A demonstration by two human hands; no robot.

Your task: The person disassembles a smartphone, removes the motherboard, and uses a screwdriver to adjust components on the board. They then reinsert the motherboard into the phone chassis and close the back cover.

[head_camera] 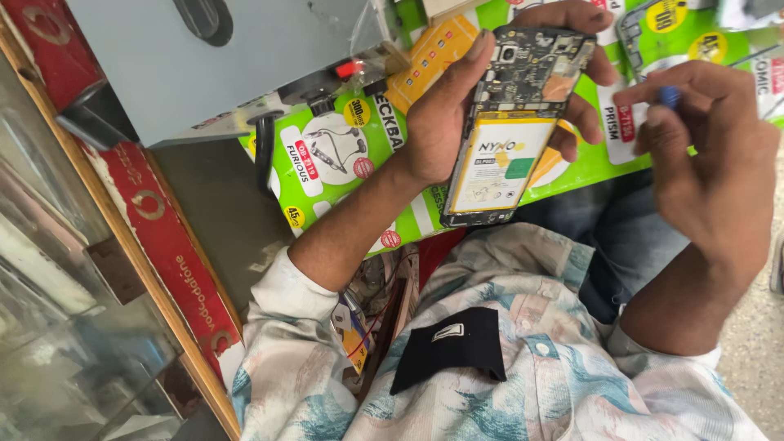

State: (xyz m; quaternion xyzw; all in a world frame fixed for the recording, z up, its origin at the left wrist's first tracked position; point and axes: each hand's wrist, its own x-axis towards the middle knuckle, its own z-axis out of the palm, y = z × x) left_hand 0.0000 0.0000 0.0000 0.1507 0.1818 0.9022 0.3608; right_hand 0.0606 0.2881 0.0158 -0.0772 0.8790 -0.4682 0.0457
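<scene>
Your left hand point(445, 114) grips an opened phone point(510, 122) by its edges, above green packaging point(343, 155). Right of the phone, your right hand point(710, 155) pinches a small blue tool point(670, 96), with clear space between.

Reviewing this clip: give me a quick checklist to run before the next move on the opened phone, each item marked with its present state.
1. Left hand grips the opened phone firmly by its edges: ok.
2. Circuit board exposed, facing the person: ok.
3. Battery seated in the frame: ok, appears flat.
4. Right hand holds the blue-tipped tool: ok, tip hidden.
5. Tool touching phone: not ok, apart.
6. Screws all removed: cannot tell.
</scene>
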